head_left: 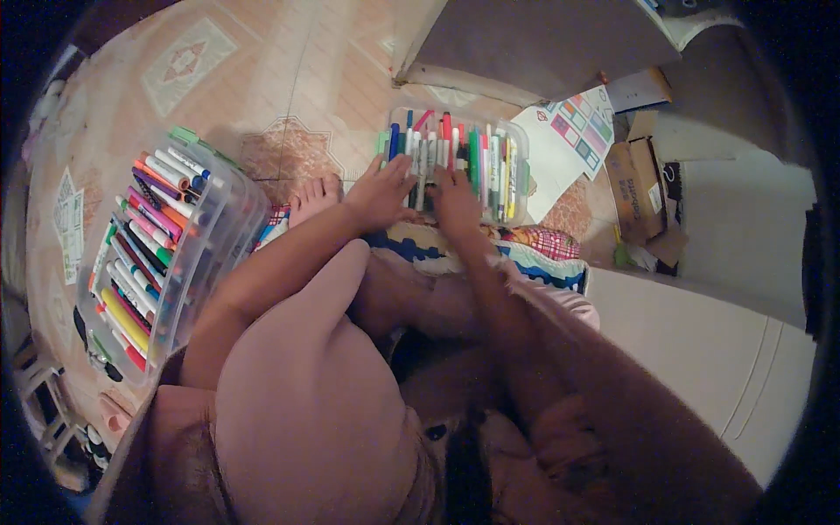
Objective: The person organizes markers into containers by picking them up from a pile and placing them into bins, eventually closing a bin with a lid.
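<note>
Left box (248, 203): markers laid in rows, apparently filled. Far box (522, 150): markers (473, 157) mostly side by side; handling appears unfinished. Left hand (382, 194) and right hand (457, 206) over them, fingers part-curled; grip cannot be told.

Tiled floor (284, 66), left marker box (234, 208), right marker box (524, 144), printed sheet (544, 162), carton (632, 194)

assorted coloured markers (474, 159) lined side by side in clear plastic box (522, 150); box open, green-latched.
</note>
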### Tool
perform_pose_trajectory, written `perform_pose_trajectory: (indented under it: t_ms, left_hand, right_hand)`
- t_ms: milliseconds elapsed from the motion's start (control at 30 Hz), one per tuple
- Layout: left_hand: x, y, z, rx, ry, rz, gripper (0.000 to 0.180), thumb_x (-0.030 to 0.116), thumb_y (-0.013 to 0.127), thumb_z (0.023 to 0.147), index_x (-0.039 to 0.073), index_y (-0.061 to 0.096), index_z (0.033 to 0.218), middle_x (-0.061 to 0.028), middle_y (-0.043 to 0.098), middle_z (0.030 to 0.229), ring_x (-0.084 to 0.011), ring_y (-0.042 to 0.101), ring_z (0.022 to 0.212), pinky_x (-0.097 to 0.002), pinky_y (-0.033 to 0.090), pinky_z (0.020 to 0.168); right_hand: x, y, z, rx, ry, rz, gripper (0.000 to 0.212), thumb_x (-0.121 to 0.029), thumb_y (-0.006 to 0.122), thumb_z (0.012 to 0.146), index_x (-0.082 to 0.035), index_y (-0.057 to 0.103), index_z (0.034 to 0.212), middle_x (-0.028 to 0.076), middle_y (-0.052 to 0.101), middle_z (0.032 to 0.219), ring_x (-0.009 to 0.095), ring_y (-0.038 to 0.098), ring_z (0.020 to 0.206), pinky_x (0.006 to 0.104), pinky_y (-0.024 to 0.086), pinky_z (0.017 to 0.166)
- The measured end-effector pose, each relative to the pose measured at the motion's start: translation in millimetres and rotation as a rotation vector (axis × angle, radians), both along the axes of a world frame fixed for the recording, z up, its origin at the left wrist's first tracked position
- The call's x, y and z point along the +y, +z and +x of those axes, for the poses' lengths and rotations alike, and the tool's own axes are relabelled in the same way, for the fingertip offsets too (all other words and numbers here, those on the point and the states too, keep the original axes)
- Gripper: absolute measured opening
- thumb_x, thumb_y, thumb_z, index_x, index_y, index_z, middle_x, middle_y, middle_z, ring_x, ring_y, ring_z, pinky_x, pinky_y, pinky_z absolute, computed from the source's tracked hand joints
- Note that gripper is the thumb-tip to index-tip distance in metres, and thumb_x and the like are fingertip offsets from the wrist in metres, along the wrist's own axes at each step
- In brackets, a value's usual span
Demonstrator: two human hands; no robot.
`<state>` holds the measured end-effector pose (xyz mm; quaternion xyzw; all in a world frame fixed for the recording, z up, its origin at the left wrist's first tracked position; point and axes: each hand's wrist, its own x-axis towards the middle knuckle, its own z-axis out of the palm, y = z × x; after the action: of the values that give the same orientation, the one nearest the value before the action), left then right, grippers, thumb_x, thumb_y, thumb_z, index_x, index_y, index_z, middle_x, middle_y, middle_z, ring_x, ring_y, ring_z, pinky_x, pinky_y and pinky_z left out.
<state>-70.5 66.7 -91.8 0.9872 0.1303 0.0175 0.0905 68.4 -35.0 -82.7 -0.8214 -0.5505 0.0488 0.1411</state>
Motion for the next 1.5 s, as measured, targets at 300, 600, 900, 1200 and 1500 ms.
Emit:
perform_pose_trajectory:
  t_ms: [300,600,900,1200,1500]
  left_hand:
    - [0.9,2.4,-2.7,-0.086,0.022,0.051,0.066,0.056,0.036,0.078,0.005,0.04,0.12,-0.0148,0.031,0.129,-0.0269,0.022,0.123,-0.0474,0.016,0.098]
    - [1.0,-7.9,-3.4,-0.045,-0.056,-0.014,0.065,0.055,0.036,0.078,0.005,0.04,0.119,-0.0125,0.032,0.129,-0.0244,0.023,0.124,-0.0485,0.015,0.098]
    - [-0.3,3.2,-6.4,-0.049,-0.05,-0.003,0.063,0.05,0.036,0.08,0.003,0.037,0.122,-0.0124,0.029,0.131,-0.0241,0.02,0.125,-0.0483,0.017,0.098]
    - [0.1,-5.8,-4.2,-0.082,-0.045,-0.015,0.071,0.056,0.034,0.079,-0.002,0.038,0.12,-0.0129,0.03,0.131,-0.0221,0.02,0.125,-0.0476,0.012,0.1]
    - [-2.2,21.2,2.8,-0.133,-0.061,-0.113,0.064,0.046,0.046,0.077,0.002,0.035,0.123,-0.013,0.026,0.133,-0.0235,0.018,0.126,-0.0488,0.013,0.099]
  right_hand:
    - [-4.5,15.5,21.8,-0.053,-0.086,0.11,0.048,-0.019,0.057,0.072,-0.005,0.042,0.116,0.018,0.044,0.108,0.034,0.048,0.094,0.0416,0.04,0.077]
    - [-6.0,-8.0,20.9,-0.036,0.125,-0.086,0.071,-0.043,0.051,0.076,0.001,0.027,0.126,0.018,0.01,0.136,0.034,0.016,0.125,0.0484,0.017,0.098]
    - [0.3,-8.5,13.5,0.007,0.019,-0.076,0.076,-0.047,0.048,0.076,0.003,0.022,0.127,0.019,0.012,0.136,0.032,0.013,0.126,0.0492,0.015,0.098]
    - [3.6,-3.2,14.0,-0.019,0.008,-0.135,0.079,-0.047,0.049,0.076,0.005,0.02,0.127,0.019,0.014,0.136,0.032,0.013,0.126,0.0492,0.015,0.098]
    - [-16.5,24.8,6.3,0.187,0.075,0.185,0.063,-0.024,0.057,0.075,0.002,0.027,0.125,0.024,0.023,0.131,0.038,0.022,0.121,0.0409,0.018,0.1]
